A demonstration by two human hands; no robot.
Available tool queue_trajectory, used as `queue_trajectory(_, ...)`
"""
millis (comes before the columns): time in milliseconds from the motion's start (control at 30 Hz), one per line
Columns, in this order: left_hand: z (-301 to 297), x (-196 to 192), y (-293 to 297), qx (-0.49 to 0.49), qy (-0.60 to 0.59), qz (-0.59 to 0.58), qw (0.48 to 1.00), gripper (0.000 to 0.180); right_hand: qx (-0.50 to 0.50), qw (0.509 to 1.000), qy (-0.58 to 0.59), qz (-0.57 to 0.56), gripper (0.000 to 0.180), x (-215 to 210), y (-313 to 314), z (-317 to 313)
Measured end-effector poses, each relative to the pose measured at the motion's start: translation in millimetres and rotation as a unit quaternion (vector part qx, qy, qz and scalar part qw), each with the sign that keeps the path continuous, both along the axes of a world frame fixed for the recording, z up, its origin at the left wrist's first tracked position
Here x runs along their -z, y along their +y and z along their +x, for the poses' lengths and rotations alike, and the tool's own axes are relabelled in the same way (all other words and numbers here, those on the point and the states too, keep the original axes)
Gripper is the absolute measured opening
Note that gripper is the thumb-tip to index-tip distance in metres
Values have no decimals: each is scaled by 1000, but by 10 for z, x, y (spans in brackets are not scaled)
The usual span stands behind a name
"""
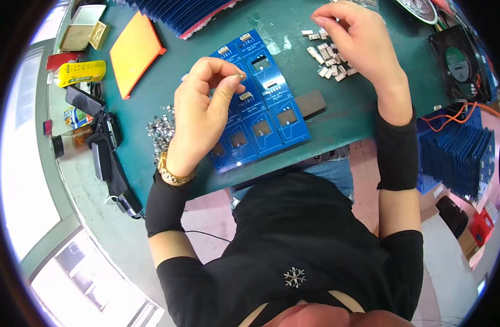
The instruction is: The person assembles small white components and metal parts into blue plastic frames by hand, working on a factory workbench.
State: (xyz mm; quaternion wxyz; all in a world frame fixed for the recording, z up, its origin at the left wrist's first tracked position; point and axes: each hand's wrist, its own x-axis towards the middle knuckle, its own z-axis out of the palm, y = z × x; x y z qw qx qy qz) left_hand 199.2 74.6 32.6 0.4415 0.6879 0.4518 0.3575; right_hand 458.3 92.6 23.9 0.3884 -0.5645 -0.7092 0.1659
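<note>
Left hand (203, 103): pinched, contents unclear
Right hand (362, 41): curled by white connectors (324, 54), ditto
Blue board (274, 110): part-hidden
Blue stack (176, 16): cropped

The counter (351, 114) has a flat, dark green top and extends across the upper half of the view. Its near edge runs above the floor (365, 182), which is pinkish below the counter. A paler grey-green surface lies along the left side. A tall window (29, 147) occupies the far left; a second glazed opening (86, 272) is located at the lower left. A grey-green frame (52, 238) separates the two. Both openings are overexposed to near white, and the left side is the brightest zone. At the lower right, a pale grey surface (445, 240) adjoins a brown cardboard box (464, 241).
</note>
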Motion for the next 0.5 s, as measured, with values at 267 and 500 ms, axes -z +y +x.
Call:
queue_trajectory(267,76,16,-36,34,161,98,982,6,-3,991,-130,-12,13,185,66,-135)
queue_trajectory(500,81,26,-17,48,238,103,965,4,32,997,-70,20,13,308,125,-20)
